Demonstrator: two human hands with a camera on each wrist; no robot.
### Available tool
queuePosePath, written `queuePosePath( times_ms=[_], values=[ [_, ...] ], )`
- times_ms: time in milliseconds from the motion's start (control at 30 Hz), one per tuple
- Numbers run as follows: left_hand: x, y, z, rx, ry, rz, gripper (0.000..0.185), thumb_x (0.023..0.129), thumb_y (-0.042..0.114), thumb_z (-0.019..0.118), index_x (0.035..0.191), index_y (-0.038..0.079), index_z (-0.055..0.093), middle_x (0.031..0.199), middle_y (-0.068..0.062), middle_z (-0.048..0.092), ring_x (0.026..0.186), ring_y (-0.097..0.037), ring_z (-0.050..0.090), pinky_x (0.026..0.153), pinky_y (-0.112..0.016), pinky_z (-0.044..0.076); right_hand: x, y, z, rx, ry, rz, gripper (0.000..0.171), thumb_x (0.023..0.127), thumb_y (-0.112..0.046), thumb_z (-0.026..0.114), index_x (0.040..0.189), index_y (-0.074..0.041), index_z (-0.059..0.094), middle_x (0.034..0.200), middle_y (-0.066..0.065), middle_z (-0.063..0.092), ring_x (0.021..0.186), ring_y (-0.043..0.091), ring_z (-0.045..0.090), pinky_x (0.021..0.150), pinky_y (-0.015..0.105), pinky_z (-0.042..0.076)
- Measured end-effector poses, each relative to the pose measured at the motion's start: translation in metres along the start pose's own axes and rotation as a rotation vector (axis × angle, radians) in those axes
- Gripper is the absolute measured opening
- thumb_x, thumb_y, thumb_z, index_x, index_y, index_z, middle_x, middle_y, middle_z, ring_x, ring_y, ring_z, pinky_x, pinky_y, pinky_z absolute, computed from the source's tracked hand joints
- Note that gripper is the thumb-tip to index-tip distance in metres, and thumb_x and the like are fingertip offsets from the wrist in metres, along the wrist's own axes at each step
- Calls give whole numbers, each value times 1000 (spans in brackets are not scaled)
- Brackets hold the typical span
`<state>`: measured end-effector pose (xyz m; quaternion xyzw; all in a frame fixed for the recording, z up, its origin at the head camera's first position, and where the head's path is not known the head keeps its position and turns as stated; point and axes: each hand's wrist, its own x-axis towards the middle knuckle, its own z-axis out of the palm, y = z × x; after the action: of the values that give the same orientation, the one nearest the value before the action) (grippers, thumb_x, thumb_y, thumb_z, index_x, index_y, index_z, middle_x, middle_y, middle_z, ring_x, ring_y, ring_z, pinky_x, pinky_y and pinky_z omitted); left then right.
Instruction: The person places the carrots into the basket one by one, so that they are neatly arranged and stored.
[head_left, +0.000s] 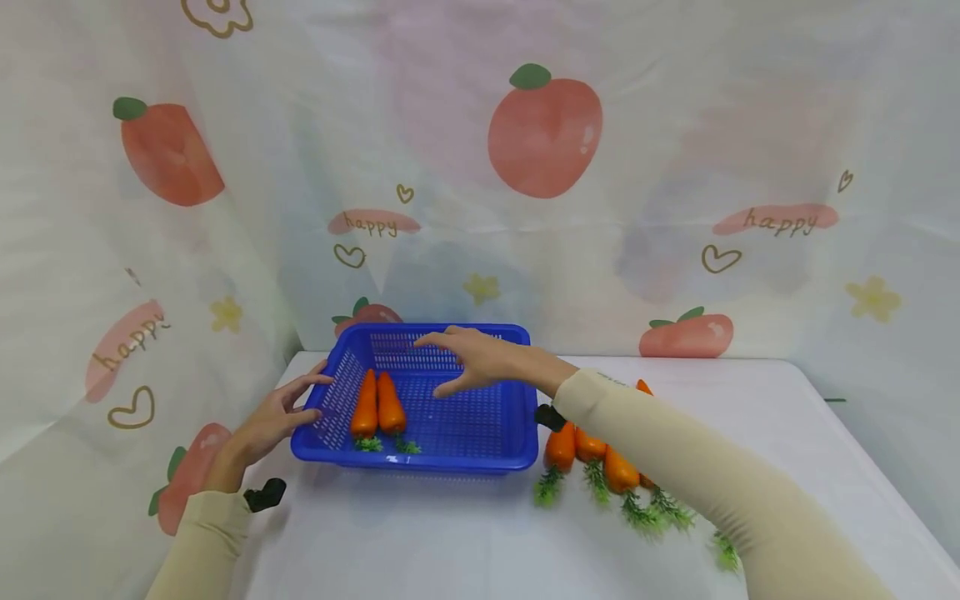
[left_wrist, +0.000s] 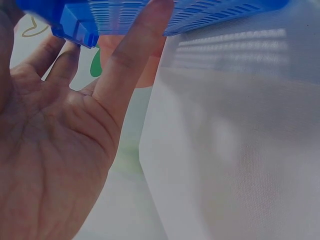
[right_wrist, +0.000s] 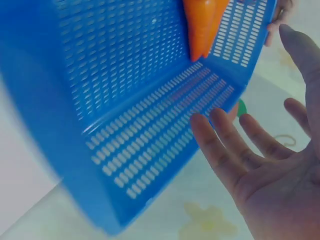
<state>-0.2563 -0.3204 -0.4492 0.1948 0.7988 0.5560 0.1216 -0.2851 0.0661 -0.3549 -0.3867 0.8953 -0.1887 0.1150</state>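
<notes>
Blue slotted basket sits on the white table, toward the back, near the fruit-print cloth backdrop. Two orange carrots lie side by side in its left part, tips to the far wall, green tops at the near wall.

Left hand is at the basket's left wall, fingers straight and spread, tips touching the wall and rim. Left wrist view confirms it: one finger laid against the blue rim, palm open, nothing held. Thumb is out of frame there.

Right hand hovers over the inside of the basket near the far wall, fingers loose and splayed, holding nothing. Right wrist view shows the open palm beside the blue mesh; whether the fingertips touch the far wall, cannot tell, since the view is blurred and skewed. Only the tips of the basket carrots show in that view, cut off at the top edge.

Just right of the basket on the table lies a bunch of loose carrots with green tops fanned toward the near edge. The right sleeve crosses over them, so the count is unclear: three bodies read plainly, one more tip peeks out behind the sleeve. A small black object sits at the left wrist and another at the right wrist, both too small to make out.
</notes>
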Motion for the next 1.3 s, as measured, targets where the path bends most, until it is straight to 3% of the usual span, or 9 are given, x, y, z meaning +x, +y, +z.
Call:
queuePosePath(
  times_ms=[367, 567, 1000, 1300],
  values=[
    [1, -5, -1, -1, -4, 18, 54, 101, 11, 63, 150, 3, 43, 173, -8, 5, 151, -56, 10, 100, -59, 51, -68, 21, -18, -20, 92, 2, 80, 92, -38, 78, 159, -22, 38, 150, 16, 46, 112, 25, 65, 92, 45, 57],
    [2, -6, -1, 5, 0, 16, 54, 100, 11, 63, 150, 3, 44, 173, -8, 6, 151, -56, 8, 100, -60, 50, -108, 42, -22, 24, 155, 12, 80, 90, -38, 80, 158, -22, 40, 146, 17, 49, 112, 31, 65, 79, 36, 60],
    [0, -6, -1, 0, 4, 23, 53, 101, 11, 63, 150, 3, 44, 173, -8, 6, 152, -55, 7, 97, -45, 56, -200, 80, -22, 59, 310, 161, 83, 86, -40, 84, 156, -23, 43, 137, 14, 57, 106, 26, 65, 78, 40, 61],
    [0, -5, -1, 17, 0, 32, 53, 101, 11, 63, 150, 3, 43, 173, -9, 6, 152, -54, 4, 98, -40, 56, -253, 100, -11, 64, 390, 218, 82, 85, -34, 86, 153, -16, 45, 130, 14, 62, 100, 26, 68, 73, 35, 62]
  ],
)
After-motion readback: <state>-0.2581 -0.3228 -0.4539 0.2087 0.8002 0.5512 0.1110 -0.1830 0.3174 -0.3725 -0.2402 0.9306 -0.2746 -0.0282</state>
